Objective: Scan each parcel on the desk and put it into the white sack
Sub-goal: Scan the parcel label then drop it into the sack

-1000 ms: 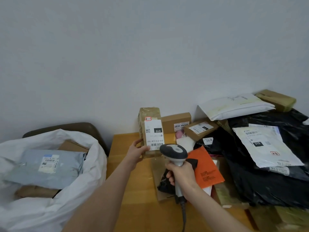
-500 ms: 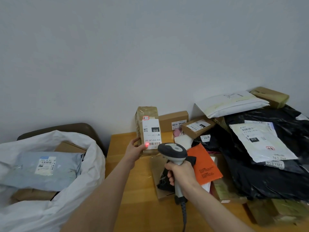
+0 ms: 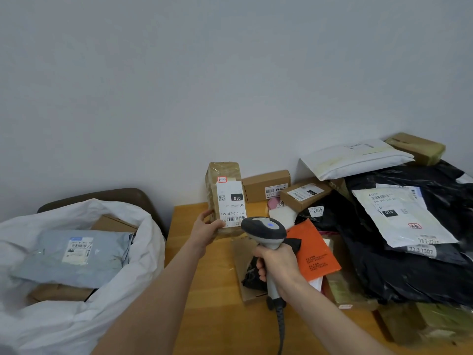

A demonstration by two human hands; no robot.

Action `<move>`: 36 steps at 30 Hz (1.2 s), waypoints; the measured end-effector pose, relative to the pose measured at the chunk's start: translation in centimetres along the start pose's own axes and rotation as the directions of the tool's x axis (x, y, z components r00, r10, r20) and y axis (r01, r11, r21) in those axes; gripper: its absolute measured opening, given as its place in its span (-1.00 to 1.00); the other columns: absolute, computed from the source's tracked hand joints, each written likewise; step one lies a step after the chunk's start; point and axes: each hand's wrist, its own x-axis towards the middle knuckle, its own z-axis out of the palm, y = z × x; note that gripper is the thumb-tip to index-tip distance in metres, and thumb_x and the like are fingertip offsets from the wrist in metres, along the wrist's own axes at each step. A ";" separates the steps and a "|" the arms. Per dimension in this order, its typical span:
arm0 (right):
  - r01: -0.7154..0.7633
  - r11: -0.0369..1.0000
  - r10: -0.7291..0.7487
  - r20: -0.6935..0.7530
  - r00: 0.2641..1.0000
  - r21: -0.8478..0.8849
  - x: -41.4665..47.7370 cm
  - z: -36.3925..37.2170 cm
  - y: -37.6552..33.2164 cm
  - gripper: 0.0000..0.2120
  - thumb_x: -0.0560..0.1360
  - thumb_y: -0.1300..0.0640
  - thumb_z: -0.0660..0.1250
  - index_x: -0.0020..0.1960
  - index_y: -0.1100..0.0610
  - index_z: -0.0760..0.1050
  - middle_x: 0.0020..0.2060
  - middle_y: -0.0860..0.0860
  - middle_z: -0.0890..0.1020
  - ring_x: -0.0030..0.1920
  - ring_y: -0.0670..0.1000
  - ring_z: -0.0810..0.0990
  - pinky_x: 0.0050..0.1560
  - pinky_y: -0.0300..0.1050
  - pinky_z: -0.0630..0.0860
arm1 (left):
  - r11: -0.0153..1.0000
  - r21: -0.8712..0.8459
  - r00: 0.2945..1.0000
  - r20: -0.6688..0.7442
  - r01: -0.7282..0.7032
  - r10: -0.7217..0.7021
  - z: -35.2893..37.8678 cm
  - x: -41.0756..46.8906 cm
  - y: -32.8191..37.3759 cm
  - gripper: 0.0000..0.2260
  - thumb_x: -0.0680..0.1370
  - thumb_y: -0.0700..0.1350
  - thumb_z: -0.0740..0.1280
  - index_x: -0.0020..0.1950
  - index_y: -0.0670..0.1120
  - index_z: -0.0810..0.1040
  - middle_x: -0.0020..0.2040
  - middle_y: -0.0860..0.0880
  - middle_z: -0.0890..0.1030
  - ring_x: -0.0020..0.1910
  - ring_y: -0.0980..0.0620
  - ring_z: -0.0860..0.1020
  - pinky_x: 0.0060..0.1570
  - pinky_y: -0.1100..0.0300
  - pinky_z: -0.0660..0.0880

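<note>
My left hand [image 3: 206, 230] grips the lower left corner of a tape-wrapped brown parcel [image 3: 224, 172], held upright over the wooden desk [image 3: 202, 301] with its white label facing me. My right hand [image 3: 277, 265] is wrapped round the handle of a grey barcode scanner [image 3: 265, 230], whose head points at the label's barcode; a blue light shows on top of the scanner. The white sack [image 3: 84, 319] stands open at the left, holding a grey mailer [image 3: 74, 254] and brown boxes.
Several parcels crowd the desk's right half: small cardboard boxes [image 3: 266, 184], an orange mailer [image 3: 313, 252], black bags [image 3: 409, 272], white mailers [image 3: 353, 158]. A dark chair back [image 3: 102, 197] rises behind the sack. The scanner's cable [image 3: 281, 329] runs toward me.
The red scan dot seen on the label half a second ago is gone, and a blue light now glows on the scanner. Both hands have stayed nearly in place.
</note>
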 end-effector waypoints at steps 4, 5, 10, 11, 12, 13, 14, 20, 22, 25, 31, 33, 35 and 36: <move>0.010 1.000 -0.010 0.026 1.000 -0.002 -0.2 0.1 0.0 -0.86 0.42 0.34 0.33 -0.31 0.25 0.49 -0.51 0.09 0.49 -0.55 -0.01 0.41 -0.50 -0.19 0.39 | 1.000 -0.004 1.000 -0.016 0.000 0.000 -0.3 -0.4 -0.1 -0.47 0.48 -0.26 0.40 0.40 -0.02 0.33 0.12 -0.12 0.60 0.00 -0.04 0.61 -0.11 0.13 0.57; 0.014 1.000 -0.014 0.037 0.999 -0.006 -0.1 0.3 0.1 -0.86 0.42 0.34 0.33 -0.31 0.25 0.49 -0.50 0.09 0.49 -0.55 -0.02 0.41 -0.50 -0.19 0.39 | 1.000 -0.003 1.000 -0.020 0.001 -0.001 -0.4 -0.5 0.0 -0.47 0.48 -0.25 0.41 0.40 -0.02 0.33 0.12 -0.12 0.60 0.00 -0.04 0.61 -0.09 0.12 0.58; 0.091 0.995 -0.085 0.110 0.990 -0.050 1.2 2.3 -0.5 -0.93 0.44 0.28 0.38 -0.20 0.24 0.52 -0.42 0.11 0.54 -0.46 0.00 0.49 -0.40 -0.15 0.46 | 1.000 -0.003 0.999 -0.046 -0.006 0.006 -2.4 -1.8 0.8 -0.54 0.50 -0.18 0.41 0.34 0.02 0.35 0.06 -0.02 0.59 -0.03 0.02 0.59 -0.24 0.23 0.51; 0.107 0.992 -0.098 0.130 0.987 -0.062 1.6 3.2 -0.8 -0.94 0.45 0.26 0.39 -0.18 0.23 0.53 -0.40 0.11 0.55 -0.42 0.01 0.51 -0.36 -0.15 0.48 | 1.000 0.002 0.998 -0.059 -0.006 0.007 -3.3 -2.1 1.1 -0.55 0.50 -0.17 0.41 0.34 0.03 0.35 0.05 0.00 0.58 -0.03 0.04 0.59 -0.25 0.24 0.50; 0.115 0.991 -0.103 0.152 0.983 -0.068 1.9 4.3 -1.2 -0.95 0.45 0.26 0.39 -0.16 0.23 0.53 -0.39 0.10 0.56 -0.40 0.01 0.52 -0.33 -0.14 0.49 | 1.000 0.009 0.997 -0.075 -0.007 0.007 -4.5 -2.2 1.4 -0.55 0.50 -0.15 0.41 0.34 0.03 0.35 0.06 0.00 0.58 -0.04 0.04 0.58 -0.24 0.24 0.50; 0.116 0.991 -0.102 0.172 0.980 -0.071 2.3 5.6 -1.5 -0.96 0.46 0.26 0.39 -0.12 0.22 0.54 -0.40 0.09 0.56 -0.39 0.00 0.53 -0.33 -0.14 0.49 | 1.000 0.023 0.996 -0.093 -0.007 0.010 -5.9 -2.4 1.6 -0.54 0.50 -0.14 0.40 0.35 0.02 0.35 0.09 -0.01 0.57 -0.04 0.05 0.57 -0.24 0.23 0.50; 0.111 0.992 -0.096 0.193 0.976 -0.066 2.6 7.0 -1.8 -0.95 0.47 0.27 0.39 -0.09 0.23 0.53 -0.40 0.08 0.56 -0.40 0.00 0.52 -0.35 -0.14 0.49 | 0.999 0.035 0.993 -0.115 -0.006 0.010 -7.5 -2.4 1.8 -0.54 0.51 -0.11 0.40 0.36 0.02 0.35 0.12 -0.03 0.56 -0.04 0.05 0.57 -0.24 0.22 0.51; 0.082 0.993 -0.053 0.296 0.954 -0.088 4.3 17.3 -2.7 -0.91 0.47 0.32 0.37 -0.20 0.23 0.50 -0.45 0.09 0.53 -0.48 0.00 0.47 -0.42 -0.13 0.43 | 0.999 0.026 0.966 -0.258 0.033 -0.025 -18.8 -3.0 2.1 -0.62 0.51 -0.10 0.38 0.31 0.06 0.42 0.21 -0.09 0.56 0.08 -0.04 0.57 -0.09 0.12 0.54; 0.083 0.990 -0.044 0.309 0.950 -0.112 4.8 21.1 -2.3 -0.92 0.46 0.33 0.37 -0.21 0.25 0.51 -0.46 0.10 0.54 -0.48 0.00 0.47 -0.43 -0.15 0.43 | 0.998 0.043 0.948 -0.318 0.037 -0.022 -22.9 -3.1 2.1 -0.65 0.52 -0.13 0.37 0.29 0.03 0.44 0.12 -0.09 0.59 -0.08 0.06 0.58 -0.23 0.22 0.49; 0.041 0.989 0.005 0.318 0.948 -0.139 5.8 27.2 -1.6 -0.95 0.47 0.33 0.37 -0.16 0.27 0.52 -0.45 0.11 0.56 -0.50 -0.01 0.48 -0.47 -0.19 0.44 | 0.978 0.198 0.919 -0.394 0.066 0.018 -29.6 -2.2 1.3 -0.59 0.48 -0.14 0.42 0.31 -0.03 0.45 -0.05 -0.04 0.56 -0.20 0.11 0.51 -0.28 0.30 0.44; 0.032 0.972 0.041 0.301 0.953 -0.235 8.4 39.6 0.8 -0.86 0.38 0.27 0.37 -0.35 0.21 0.53 -0.48 0.11 0.59 -0.43 0.09 0.52 -0.27 -0.08 0.48 | 0.635 0.706 0.875 -0.474 0.314 0.093 -41.6 0.1 -1.7 -0.41 0.34 0.14 0.41 0.36 0.16 0.37 0.24 -0.08 0.45 0.16 -0.10 0.50 0.17 0.03 0.48; 0.002 0.971 0.069 0.285 0.956 -0.241 9.1 43.1 1.4 -0.87 0.40 0.28 0.39 -0.32 0.22 0.54 -0.48 0.10 0.59 -0.44 0.07 0.53 -0.33 -0.10 0.50 | 0.469 0.786 0.854 -0.507 0.402 0.118 -44.7 1.0 -2.9 -0.40 0.38 0.16 0.38 0.40 0.24 0.29 0.36 -0.12 0.31 0.30 -0.17 0.37 0.30 -0.02 0.36; -0.029 0.965 0.103 0.276 0.956 -0.261 9.8 45.8 2.0 -0.89 0.43 0.30 0.39 -0.27 0.23 0.54 -0.45 0.11 0.59 -0.46 0.03 0.52 -0.40 -0.14 0.47 | 0.398 0.805 0.843 -0.523 0.439 0.128 -47.2 2.0 -4.1 -0.40 0.43 0.18 0.35 0.44 0.26 0.25 0.42 -0.15 0.23 0.38 -0.18 0.28 0.36 -0.04 0.27; -0.037 0.961 0.115 0.272 0.955 -0.276 10.2 46.8 2.3 -0.90 0.44 0.30 0.39 -0.25 0.23 0.54 -0.44 0.11 0.59 -0.46 0.02 0.52 -0.42 -0.15 0.46 | 0.374 0.810 0.837 -0.530 0.452 0.135 -48.1 2.6 -4.7 -0.41 0.44 0.19 0.34 0.45 0.25 0.24 0.42 -0.16 0.21 0.39 -0.19 0.27 0.37 -0.05 0.24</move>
